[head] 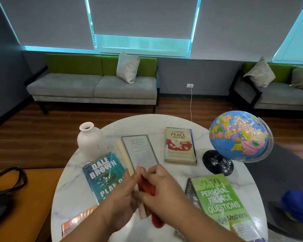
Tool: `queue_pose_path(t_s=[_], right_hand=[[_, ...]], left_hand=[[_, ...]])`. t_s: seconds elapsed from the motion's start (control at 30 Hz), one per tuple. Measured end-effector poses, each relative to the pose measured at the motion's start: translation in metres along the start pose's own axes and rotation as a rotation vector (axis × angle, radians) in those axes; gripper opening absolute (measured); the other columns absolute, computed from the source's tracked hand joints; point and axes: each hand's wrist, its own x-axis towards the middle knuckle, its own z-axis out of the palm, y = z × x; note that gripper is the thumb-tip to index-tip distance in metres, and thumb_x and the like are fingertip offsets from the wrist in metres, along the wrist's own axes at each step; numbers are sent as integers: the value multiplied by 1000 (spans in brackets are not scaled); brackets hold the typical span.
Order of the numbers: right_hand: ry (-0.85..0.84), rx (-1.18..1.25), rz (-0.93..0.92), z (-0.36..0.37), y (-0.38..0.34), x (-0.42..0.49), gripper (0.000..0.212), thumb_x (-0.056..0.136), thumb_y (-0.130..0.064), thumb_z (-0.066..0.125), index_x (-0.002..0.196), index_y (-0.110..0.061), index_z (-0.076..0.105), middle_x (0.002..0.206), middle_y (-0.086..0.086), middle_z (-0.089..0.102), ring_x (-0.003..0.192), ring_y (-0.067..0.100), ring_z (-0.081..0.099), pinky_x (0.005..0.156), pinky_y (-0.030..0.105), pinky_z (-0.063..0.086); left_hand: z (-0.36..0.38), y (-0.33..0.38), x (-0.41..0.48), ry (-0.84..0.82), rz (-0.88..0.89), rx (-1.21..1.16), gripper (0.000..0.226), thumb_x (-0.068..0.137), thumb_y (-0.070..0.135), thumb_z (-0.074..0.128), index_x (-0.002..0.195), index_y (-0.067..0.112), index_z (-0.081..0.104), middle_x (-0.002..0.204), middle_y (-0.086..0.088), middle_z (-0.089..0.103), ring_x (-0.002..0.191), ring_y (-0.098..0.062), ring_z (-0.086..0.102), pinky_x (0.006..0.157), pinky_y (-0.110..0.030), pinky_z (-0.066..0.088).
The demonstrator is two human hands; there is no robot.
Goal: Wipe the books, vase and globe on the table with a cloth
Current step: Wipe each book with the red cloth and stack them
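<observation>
Round white marble table (pixel 164 121) in front of me, with a grey and green sofa (pixel 94 84) against the far wall. At the middle of the table my left hand (pixel 122 196) holds a grey-backed paperback (pixel 140 151) by its near left edge, back cover up. The fingers are blurred, but they lie along the book's side. My right hand (pixel 163 187) clenches a red cloth (pixel 147 186) against the near part of that cover, and a tail of the cloth hangs below my wrist. The white vase (pixel 92 142) stands upright at the far left, just beyond the Dale Brown book (pixel 103 175). The globe (pixel 238 135) is on the right edge of the table. The Filipino Peace Women book (pixel 180 145) lies flat between the paperback and the globe. The green finance book (pixel 219 199) lies near right — over a darker one.
</observation>
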Motion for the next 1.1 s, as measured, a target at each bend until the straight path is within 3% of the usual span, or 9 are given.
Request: queue_pose_path(t_s=[0.07,0.17,0.3,0.43,0.6,0.7,0.8,1.0,1.1], right_hand=[[-68,-172,-135,3,-5,-3,56,89,-40,59,141,-34,42,121,-17,37,108,7,49,95,19,39],[-53,-241,-213,0,-3,-4,52,94,-36,51,144,-38,37,125,-15,36,109,8,47,93,20,39],[-7,-201,-62,-7,14,-2,47,97,-37,47,143,-42,35,125,-20,37,109,3,47,97,18,41],[101,-223,100,-19,33,9,44,98,-34,45,143,-37,40,123,-18,40,96,0,45,90,14,39],[43,-222,-117,-13,17,-1,42,99,-43,41,140,-40,40,127,-17,43,106,1,46,93,15,40],[-127,-410,-306,-4,13,-14,70,85,-64,50,147,-39,27,136,-13,35,119,13,36,102,33,38],[-113,-521,-174,-2,22,-16,100,71,-72,58,149,-38,6,143,-13,21,124,15,29,100,37,37],[145,-411,-83,-10,31,-2,55,79,-38,53,131,-28,42,111,-7,49,97,17,55,69,31,48],[369,-65,89,-24,35,4,17,81,-25,60,94,-33,54,85,-8,55,72,5,55,60,18,44]], left_hand=[[-2,-1,2,76,-10,-142,39,95,38,47,130,22,54,122,-5,67,116,-23,62,106,-44,40],[-5,-1,2,65,2,-212,39,100,29,35,134,19,52,127,-10,64,119,-27,59,107,-46,40],[-7,0,-2,34,-29,-186,38,98,29,34,131,23,52,126,-11,64,116,-33,61,97,-52,48],[-7,4,-6,38,-67,-173,34,100,27,34,128,25,55,121,-14,67,111,-36,63,101,-59,42],[-3,2,-2,68,-66,-168,35,101,28,34,128,24,55,121,-13,67,111,-35,63,95,-57,48],[-5,8,6,140,-51,-170,37,102,30,34,132,18,51,121,-16,66,111,-36,63,96,-53,48],[-2,21,17,241,-34,-16,28,103,26,37,126,21,54,112,-12,70,104,-34,66,91,-55,51],[22,36,38,263,6,319,34,95,30,56,128,23,51,110,-5,68,93,-27,68,76,-41,57],[24,40,53,153,-37,317,45,90,43,57,132,31,50,123,3,64,109,-21,62,95,-44,48]])
